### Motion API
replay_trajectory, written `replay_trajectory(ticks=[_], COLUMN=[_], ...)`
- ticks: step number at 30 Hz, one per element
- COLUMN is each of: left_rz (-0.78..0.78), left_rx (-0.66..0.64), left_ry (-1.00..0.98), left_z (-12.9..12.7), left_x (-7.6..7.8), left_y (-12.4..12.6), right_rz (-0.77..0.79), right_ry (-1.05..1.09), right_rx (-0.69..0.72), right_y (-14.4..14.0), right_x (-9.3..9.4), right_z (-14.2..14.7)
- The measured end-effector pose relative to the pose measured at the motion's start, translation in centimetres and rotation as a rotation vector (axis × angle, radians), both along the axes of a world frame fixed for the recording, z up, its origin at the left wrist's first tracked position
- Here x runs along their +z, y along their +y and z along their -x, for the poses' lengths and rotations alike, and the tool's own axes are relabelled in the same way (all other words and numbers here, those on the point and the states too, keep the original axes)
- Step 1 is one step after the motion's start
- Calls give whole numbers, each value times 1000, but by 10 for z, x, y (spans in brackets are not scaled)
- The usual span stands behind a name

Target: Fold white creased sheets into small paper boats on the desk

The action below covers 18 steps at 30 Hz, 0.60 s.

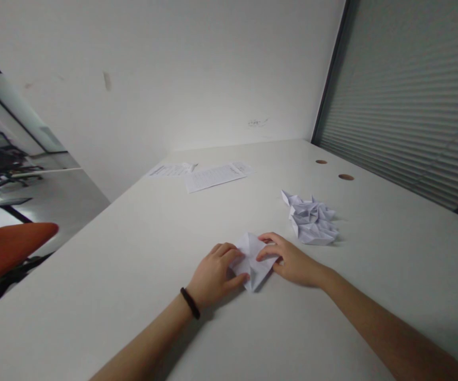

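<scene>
A folded sheet of white paper (253, 260), diamond-shaped with creases meeting near its middle, lies on the white table (141, 248) between my hands. My left hand (215, 273), with a dark band (190, 303) round the wrist, grips the paper's left side, thumb at the lower edge and fingers on top. From the right, my right hand (288, 257) holds the opposite side, its fingers bent over the paper and the thumb at the edge. Parts of the paper's side corners are hidden under the fingers.
Several folded white paper pieces (312, 218) sit clustered beyond my right hand. Printed sheets (216, 175) lie farther back. Two round holes (346, 177) pierce the table near the blinds (403, 121). An orange chair (12, 248) stands off the left edge.
</scene>
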<state>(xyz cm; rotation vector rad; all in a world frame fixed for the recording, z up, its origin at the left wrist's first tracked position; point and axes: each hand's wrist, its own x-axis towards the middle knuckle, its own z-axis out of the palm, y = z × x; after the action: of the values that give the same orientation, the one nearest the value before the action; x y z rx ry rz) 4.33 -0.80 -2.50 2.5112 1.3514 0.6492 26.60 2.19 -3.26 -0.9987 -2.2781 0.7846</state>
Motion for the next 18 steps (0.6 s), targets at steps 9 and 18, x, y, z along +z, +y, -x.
replay_trajectory(ticks=[9, 18], left_rz=[1, 76], left_rx=[-81, 218], left_ry=[-96, -437], left_z=[-4, -4], left_x=[3, 2], left_y=[-4, 6], right_rz=[99, 337], right_ry=[488, 794], right_rx=[-150, -218], right_y=[0, -4], right_x=[-1, -10], right_z=[18, 30])
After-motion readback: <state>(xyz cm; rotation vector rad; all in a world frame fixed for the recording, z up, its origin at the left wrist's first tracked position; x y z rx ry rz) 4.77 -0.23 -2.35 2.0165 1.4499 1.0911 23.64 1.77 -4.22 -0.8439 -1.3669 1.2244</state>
